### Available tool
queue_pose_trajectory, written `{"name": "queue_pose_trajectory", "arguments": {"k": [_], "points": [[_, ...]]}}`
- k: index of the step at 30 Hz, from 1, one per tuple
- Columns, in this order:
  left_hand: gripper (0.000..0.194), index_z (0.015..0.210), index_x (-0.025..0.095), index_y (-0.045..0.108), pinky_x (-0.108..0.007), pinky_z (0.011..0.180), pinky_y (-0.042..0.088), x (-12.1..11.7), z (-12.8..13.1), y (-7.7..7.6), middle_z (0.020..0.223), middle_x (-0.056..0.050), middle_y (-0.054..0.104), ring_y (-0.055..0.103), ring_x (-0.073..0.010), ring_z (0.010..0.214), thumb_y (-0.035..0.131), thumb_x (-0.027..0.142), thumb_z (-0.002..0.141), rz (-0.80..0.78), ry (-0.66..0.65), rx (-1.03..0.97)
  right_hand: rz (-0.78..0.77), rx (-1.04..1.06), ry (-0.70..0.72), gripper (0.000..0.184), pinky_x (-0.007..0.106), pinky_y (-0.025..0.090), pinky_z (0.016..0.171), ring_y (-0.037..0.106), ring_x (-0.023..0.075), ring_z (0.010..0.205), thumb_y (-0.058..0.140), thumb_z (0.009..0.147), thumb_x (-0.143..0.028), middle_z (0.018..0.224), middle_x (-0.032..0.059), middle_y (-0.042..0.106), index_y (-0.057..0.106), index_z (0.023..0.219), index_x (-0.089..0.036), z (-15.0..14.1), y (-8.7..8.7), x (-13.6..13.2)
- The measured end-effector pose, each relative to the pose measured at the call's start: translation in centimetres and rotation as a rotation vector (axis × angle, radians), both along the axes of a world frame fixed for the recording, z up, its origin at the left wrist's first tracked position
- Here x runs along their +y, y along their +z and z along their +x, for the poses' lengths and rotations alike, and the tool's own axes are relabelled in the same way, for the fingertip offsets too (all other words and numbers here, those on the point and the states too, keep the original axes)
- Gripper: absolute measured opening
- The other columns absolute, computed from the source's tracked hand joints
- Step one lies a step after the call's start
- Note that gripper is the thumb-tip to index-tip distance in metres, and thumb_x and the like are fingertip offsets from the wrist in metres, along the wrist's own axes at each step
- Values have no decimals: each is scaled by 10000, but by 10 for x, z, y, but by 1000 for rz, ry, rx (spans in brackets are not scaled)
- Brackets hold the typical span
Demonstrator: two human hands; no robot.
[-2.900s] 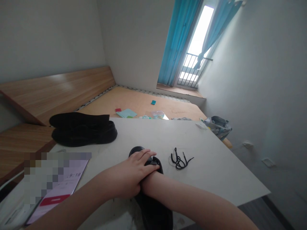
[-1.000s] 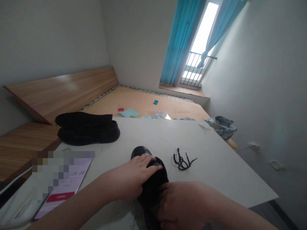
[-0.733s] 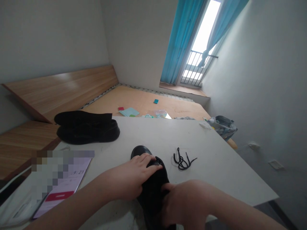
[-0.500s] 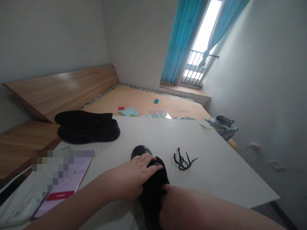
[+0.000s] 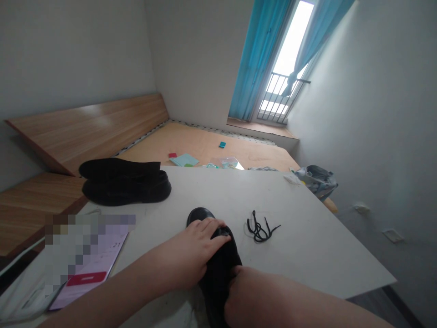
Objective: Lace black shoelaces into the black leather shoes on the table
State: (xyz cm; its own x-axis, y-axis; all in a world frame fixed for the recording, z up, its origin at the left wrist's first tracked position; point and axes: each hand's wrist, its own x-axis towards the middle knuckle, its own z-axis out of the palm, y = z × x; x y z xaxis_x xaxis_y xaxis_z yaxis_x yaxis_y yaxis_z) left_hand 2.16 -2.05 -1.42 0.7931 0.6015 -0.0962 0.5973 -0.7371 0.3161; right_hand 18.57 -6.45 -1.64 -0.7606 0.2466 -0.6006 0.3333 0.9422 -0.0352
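A black shoe (image 5: 220, 262) lies on the white table (image 5: 307, 248) just in front of me, its toe pointing away. My left hand (image 5: 191, 255) is closed over the top of the shoe, fingers curled across its front opening. My right hand (image 5: 244, 291) goes into the shoe's mouth from the near side. Only the wrist and forearm show; the fingers are hidden inside. A loose black shoelace (image 5: 259, 228) lies on the table to the right of the shoe, apart from both hands.
A second black shoe (image 5: 126, 182) lies on its side at the table's far left. A screen device (image 5: 92, 269) with a red bar sits at the near left. Beyond the table are a wooden bed platform with small items and a bag (image 5: 316, 180).
My right hand came out of the shoe, worked at its near opening, then slid back inside up to the wrist. The left hand stayed on the shoe's top.
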Motion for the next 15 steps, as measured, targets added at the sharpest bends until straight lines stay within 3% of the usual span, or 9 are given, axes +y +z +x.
{"name": "queue_pose_trajectory", "arguments": {"k": [4,6,11,15], "points": [[351,1157,152,651,-494,1032,438,-12,14,7,1345,-141,549,513,-316,1221,521,100,835,25,42,47,93,148,-80,141,318,433,478,635,210,461,689,703,-46,623,118,750,789,770,-118,0,-18,-4],[276,1098,142,678,-469,998,469,-18,22,6,1274,-136,605,562,-306,1153,523,136,871,0,35,102,121,185,-97,159,324,424,488,636,216,480,676,720,-49,646,120,755,790,803,-123,3,-23,-6],[358,1239,62,638,-483,1048,425,-29,36,-17,1349,-208,575,497,-343,1271,498,193,937,39,6,209,81,314,-3,44,324,427,500,629,201,516,727,778,-151,672,88,757,761,776,-122,11,-37,-6],[336,1212,75,672,-490,1077,374,-30,39,-31,1331,-201,598,463,-345,1315,515,163,929,52,24,289,32,653,-80,188,298,469,600,661,176,599,687,865,-210,669,31,755,699,683,-165,10,-53,-9]]}}
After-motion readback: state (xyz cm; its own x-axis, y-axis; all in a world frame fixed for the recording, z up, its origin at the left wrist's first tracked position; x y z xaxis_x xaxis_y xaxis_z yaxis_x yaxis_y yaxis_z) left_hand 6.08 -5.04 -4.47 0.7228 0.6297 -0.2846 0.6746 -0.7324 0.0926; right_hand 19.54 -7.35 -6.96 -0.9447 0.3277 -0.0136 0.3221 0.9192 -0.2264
